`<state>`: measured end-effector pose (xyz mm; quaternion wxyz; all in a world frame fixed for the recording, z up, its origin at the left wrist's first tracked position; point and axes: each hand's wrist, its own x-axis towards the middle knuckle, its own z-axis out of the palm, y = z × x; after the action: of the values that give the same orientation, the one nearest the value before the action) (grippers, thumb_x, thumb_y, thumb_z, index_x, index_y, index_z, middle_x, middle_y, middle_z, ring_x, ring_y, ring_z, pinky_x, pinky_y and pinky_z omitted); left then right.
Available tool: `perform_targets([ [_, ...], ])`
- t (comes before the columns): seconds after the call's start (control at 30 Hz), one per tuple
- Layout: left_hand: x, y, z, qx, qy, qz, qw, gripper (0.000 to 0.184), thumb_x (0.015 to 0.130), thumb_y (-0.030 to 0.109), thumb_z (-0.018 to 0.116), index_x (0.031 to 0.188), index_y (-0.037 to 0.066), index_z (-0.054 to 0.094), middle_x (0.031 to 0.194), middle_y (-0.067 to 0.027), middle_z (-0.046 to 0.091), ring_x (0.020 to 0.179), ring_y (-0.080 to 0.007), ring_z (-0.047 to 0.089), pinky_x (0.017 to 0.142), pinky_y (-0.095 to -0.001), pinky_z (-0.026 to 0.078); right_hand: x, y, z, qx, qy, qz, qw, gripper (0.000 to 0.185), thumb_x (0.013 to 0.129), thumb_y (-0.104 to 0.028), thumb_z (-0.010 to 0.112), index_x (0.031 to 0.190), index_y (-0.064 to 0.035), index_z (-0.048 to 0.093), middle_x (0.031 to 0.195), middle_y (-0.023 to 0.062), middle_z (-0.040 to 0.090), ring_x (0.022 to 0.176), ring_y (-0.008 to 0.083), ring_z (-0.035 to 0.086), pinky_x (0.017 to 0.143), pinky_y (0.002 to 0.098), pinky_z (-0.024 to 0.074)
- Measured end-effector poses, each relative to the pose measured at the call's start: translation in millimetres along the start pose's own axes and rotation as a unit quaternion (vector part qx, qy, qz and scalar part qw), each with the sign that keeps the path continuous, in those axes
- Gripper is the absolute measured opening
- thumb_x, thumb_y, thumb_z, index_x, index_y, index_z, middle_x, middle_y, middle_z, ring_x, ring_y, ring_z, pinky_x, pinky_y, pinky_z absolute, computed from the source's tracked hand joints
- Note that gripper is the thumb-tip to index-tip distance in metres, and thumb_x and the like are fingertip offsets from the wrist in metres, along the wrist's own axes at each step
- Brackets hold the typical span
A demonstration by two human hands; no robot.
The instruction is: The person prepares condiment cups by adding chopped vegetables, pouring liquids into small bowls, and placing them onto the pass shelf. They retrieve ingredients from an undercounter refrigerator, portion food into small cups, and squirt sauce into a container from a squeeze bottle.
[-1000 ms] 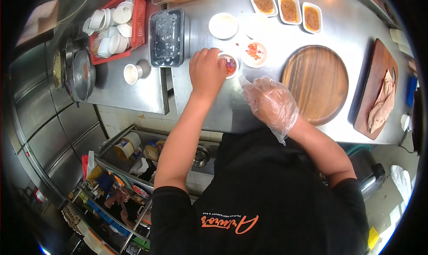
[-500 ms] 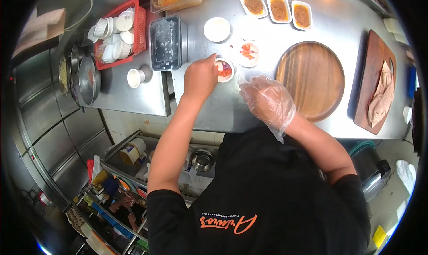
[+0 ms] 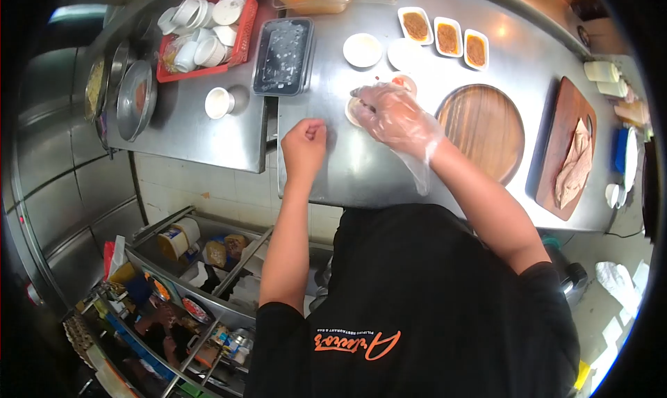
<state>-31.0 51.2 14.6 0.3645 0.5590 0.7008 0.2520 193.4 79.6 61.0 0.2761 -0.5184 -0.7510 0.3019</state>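
My right hand (image 3: 397,118), in a clear plastic glove, is over a small white cup (image 3: 351,113) on the steel counter, its fingers bent together at the rim. The glove hides most of the cup and whatever the fingertips may hold. Just behind the glove, a white bowl with chopped red pieces (image 3: 404,83) is partly covered. My bare left hand (image 3: 304,146) is curled closed above the counter's front edge, with nothing visible in it. Beyond the hands sit a round white bowl (image 3: 363,50) and a second white bowl (image 3: 408,54).
A round wooden board (image 3: 483,130) lies to the right, near a brown cutting board (image 3: 550,165) bearing a folded cloth (image 3: 575,163). Three sauce dishes (image 3: 448,36) stand behind. Leftward are a dark plastic container (image 3: 283,57), a white cup (image 3: 218,103) and a red basket (image 3: 243,33) of cups.
My left hand has drawn back from the small cup toward the counter's front edge. My gloved right hand has moved left and now covers the cup. The camera view has shifted.
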Motion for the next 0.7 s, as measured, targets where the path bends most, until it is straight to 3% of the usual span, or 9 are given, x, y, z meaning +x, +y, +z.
perform_targets([
  [0.03,-8.8,-6.6,-4.0,-0.012,-0.004,-0.023,1.000,0.020,0.086,0.007,0.072,0.104,-0.002,0.072,0.084,-0.0073,0.074,0.072,-0.0110,0.067,0.068,-0.0265,0.054,5.7,2.9,-1.4,-0.050,-0.151,0.045,0.986,0.036,0.086,-0.005,0.057,0.121,0.0003,0.065,0.105,0.0260,0.069,0.100,0.0389,0.067,0.089,0.0425,0.0526],
  [0.13,-30.0,-20.7,-19.2,-0.062,-0.009,-0.090,0.994,0.017,0.086,0.008,0.074,0.099,-0.003,0.072,0.083,-0.0073,0.073,0.069,-0.0111,0.066,0.066,-0.0259,0.053,21.5,5.7,-6.1,-0.084,-0.208,0.064,0.972,0.044,0.081,0.001,0.055,0.124,-0.0007,0.064,0.108,0.0254,0.069,0.101,0.0391,0.067,0.090,0.0427,0.0526],
  [0.2,-48.3,-27.2,-27.2,-0.115,-0.010,-0.136,0.984,0.014,0.087,0.007,0.074,0.096,-0.003,0.071,0.083,-0.0080,0.073,0.068,-0.0114,0.065,0.065,-0.0256,0.053,25.6,7.8,-14.5,-0.083,-0.135,0.052,0.986,0.040,0.082,-0.003,0.062,0.122,-0.0012,0.067,0.108,0.0258,0.069,0.100,0.0381,0.068,0.090,0.0411,0.0532],
  [0.3,-65.5,-48.0,-34.0,-0.158,0.001,-0.133,0.979,0.013,0.089,0.007,0.073,0.096,-0.004,0.069,0.083,-0.0091,0.073,0.069,-0.0121,0.065,0.065,-0.0258,0.053,29.0,2.1,-36.5,-0.004,-0.080,0.083,0.993,0.024,0.086,-0.007,0.067,0.108,0.0025,0.071,0.099,0.0192,0.072,0.087,0.0268,0.069,0.081,0.0360,0.0538],
  [0.37,-76.3,-61.5,-45.5,-0.165,0.010,-0.138,0.977,0.013,0.091,0.007,0.070,0.098,-0.004,0.068,0.084,-0.0093,0.072,0.069,-0.0117,0.065,0.066,-0.0256,0.053,23.7,-1.8,-65.4,0.067,-0.057,0.135,0.987,0.018,0.087,-0.010,0.069,0.099,0.0036,0.071,0.086,0.0117,0.070,0.074,0.0142,0.063,0.072,0.0300,0.0522],
  [0.4,-80.3,-67.8,-50.5,-0.168,0.012,-0.139,0.976,0.013,0.092,0.007,0.069,0.099,-0.004,0.068,0.085,-0.0093,0.072,0.070,-0.0115,0.064,0.066,-0.0256,0.053,17.9,-1.2,-77.5,0.117,-0.042,0.218,0.968,0.016,0.087,-0.010,0.069,0.096,0.0026,0.072,0.081,0.0109,0.069,0.071,0.0129,0.063,0.069,0.0288,0.0516],
  [0.47,-87.8,-79.0,-60.0,-0.194,0.021,-0.151,0.969,0.013,0.094,0.007,0.066,0.100,-0.004,0.067,0.085,-0.0075,0.071,0.070,-0.0113,0.063,0.066,-0.0266,0.053,2.4,26.0,-91.1,0.085,-0.030,0.321,0.943,0.016,0.085,-0.011,0.068,0.096,-0.0006,0.074,0.084,0.0144,0.071,0.081,0.0220,0.069,0.076,0.0319,0.0527],
  [0.57,-86.8,-81.5,-67.4,-0.179,0.004,-0.160,0.971,0.014,0.097,0.009,0.063,0.102,-0.003,0.067,0.085,-0.0061,0.070,0.069,-0.0110,0.061,0.065,-0.0269,0.052,-32.1,59.8,-80.0,-0.129,-0.063,0.180,0.973,0.013,0.083,-0.009,0.067,0.093,-0.0041,0.074,0.093,0.0180,0.072,0.089,0.0349,0.068,0.084,0.0393,0.0539],
  [0.7,-75.6,-66.7,-63.9,-0.145,-0.044,-0.138,0.979,0.015,0.099,0.014,0.060,0.102,0.001,0.067,0.084,-0.0057,0.070,0.069,-0.0110,0.059,0.064,-0.0266,0.050,-44.0,50.2,-45.5,-0.142,-0.027,0.153,0.978,0.012,0.083,-0.010,0.065,0.090,-0.0030,0.073,0.091,0.0191,0.070,0.090,0.0381,0.066,0.085,0.0447,0.0526],
])
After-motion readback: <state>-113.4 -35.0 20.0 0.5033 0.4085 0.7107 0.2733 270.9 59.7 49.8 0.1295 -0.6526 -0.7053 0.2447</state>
